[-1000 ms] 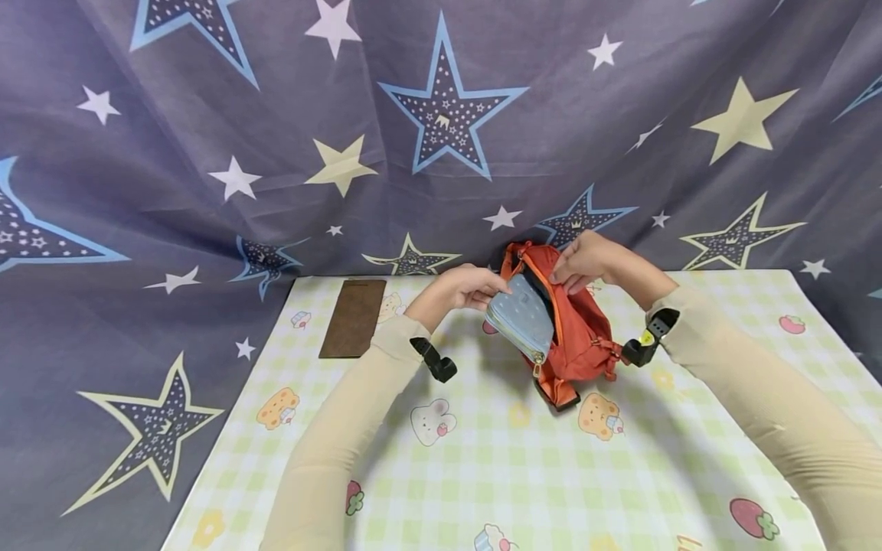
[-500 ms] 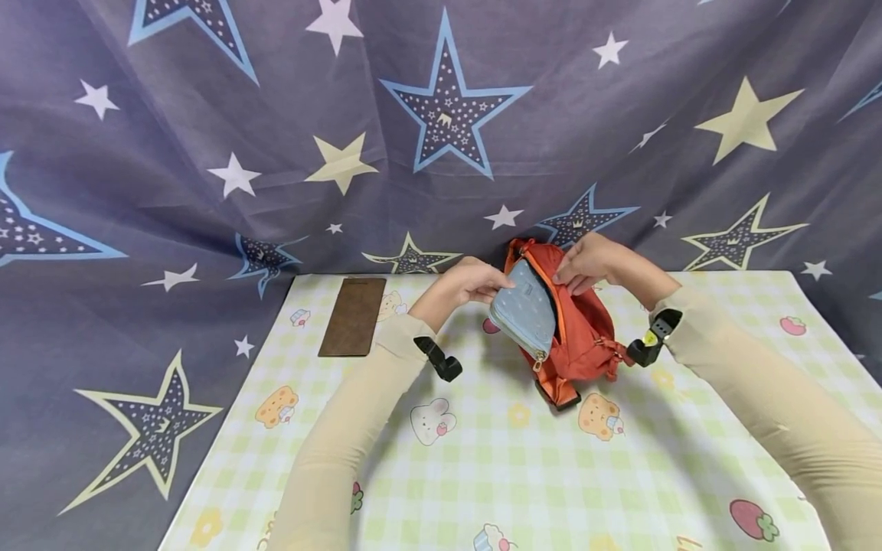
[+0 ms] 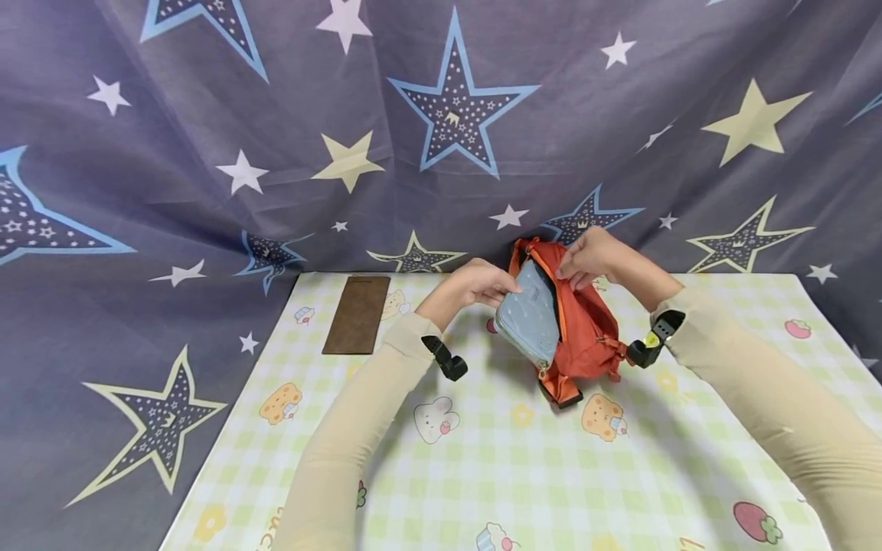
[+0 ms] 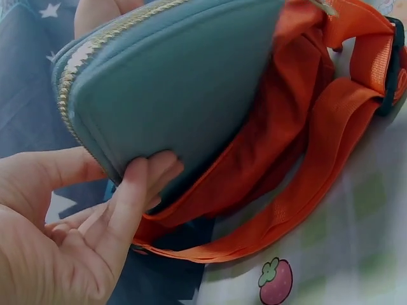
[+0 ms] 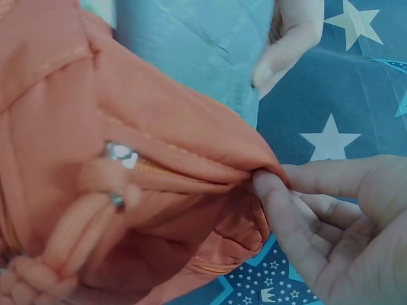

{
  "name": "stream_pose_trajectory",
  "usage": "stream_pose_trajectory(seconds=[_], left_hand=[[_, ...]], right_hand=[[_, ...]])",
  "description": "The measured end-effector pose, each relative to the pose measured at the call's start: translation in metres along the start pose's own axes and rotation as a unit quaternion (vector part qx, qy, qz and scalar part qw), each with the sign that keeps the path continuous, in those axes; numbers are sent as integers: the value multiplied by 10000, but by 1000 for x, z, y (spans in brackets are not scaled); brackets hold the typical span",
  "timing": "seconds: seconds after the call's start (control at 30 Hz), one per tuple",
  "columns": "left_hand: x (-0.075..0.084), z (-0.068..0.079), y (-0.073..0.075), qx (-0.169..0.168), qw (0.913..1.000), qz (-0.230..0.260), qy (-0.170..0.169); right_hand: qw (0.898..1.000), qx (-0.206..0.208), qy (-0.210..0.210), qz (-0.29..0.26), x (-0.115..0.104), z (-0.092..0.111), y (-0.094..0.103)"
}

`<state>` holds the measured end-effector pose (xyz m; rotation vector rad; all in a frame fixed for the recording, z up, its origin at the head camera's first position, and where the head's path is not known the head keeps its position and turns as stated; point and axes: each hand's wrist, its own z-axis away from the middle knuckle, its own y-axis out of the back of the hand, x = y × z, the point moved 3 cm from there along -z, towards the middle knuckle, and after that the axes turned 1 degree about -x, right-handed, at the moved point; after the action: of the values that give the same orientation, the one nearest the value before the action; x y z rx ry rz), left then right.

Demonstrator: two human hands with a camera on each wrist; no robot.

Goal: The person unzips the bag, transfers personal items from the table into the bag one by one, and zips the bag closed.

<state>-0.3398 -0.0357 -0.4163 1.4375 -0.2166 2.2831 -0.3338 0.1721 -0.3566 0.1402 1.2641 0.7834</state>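
Observation:
A light blue zip wallet (image 3: 529, 312) with a gold zipper sits partly inside the opening of an orange-red waist bag (image 3: 586, 329). My left hand (image 3: 482, 283) grips the wallet at its outer end. In the left wrist view, the left fingers (image 4: 130, 184) lie on one face of the wallet (image 4: 172, 95), whose inner end is hidden in the bag. On the bag's other side, my right hand (image 3: 589, 256) holds the edge of the opening. The right wrist view shows thumb and forefinger of the right hand (image 5: 343, 216) pinching the orange fabric (image 5: 178, 127).
A flat brown rectangular piece (image 3: 357, 315), leather-like, lies at the back left of the table. A checked cloth with cartoon prints (image 3: 468, 474) covers the tabletop. Behind its back edge hangs a dark curtain (image 3: 289, 99) with stars. An orange strap with a buckle (image 3: 561, 392) trails in front of the bag.
The wallet has shifted a little to the right and back, slightly further into the bag's opening. Both hands keep their holds, and the brown piece stays in place.

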Motion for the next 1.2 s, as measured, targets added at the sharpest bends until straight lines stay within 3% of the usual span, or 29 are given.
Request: stream_pose_trajectory(seconds=[0.17,0.33,0.57,0.73,1.0,1.2], left_hand=[[2,5,-7,-135,9997,-207,-9],[8,5,-10,172,9997,162,-7],[5,2,6,633,9977,192,127],[2,3,7,703,9969,319,114],[13,7,-11,821,9965,-127,1],[24,8,-7,878,9923,-837,254]], right_hand=[[9999,77,-17,-75,2,-3,-1],[10000,6,-26,-46,3,-1,-3],[9997,-192,-32,-120,4,7,1],[9996,-253,-1,-98,9,6,5],[9998,-184,118,-24,6,6,5],[9999,-100,97,-26,4,8,11]])
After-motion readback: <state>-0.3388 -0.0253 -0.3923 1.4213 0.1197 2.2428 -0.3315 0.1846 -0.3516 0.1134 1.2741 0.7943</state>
